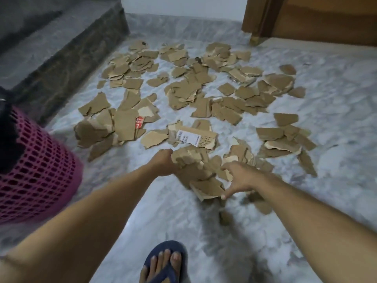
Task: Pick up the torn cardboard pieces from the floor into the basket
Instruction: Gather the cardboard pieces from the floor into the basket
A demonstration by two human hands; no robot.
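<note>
Head view, looking forward and down

A single wide-angle camera looks steeply down at the marble floor (336,111); arms enter from the lower frame edge.

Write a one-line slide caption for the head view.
Both hands, left and right, gather a bunch of torn brown cardboard pieces beside a pink perforated plastic basket.

this looks like a room in a home. the floor (336,99) is polished grey-white marble with veins. at the left, dark stone steps (61,48) go up, so it is near a staircase. at the back right stands wooden furniture (306,19) on a short leg, against a white wall (183,5). the person wears a blue flip-flop (163,262), a house sandal.
</note>
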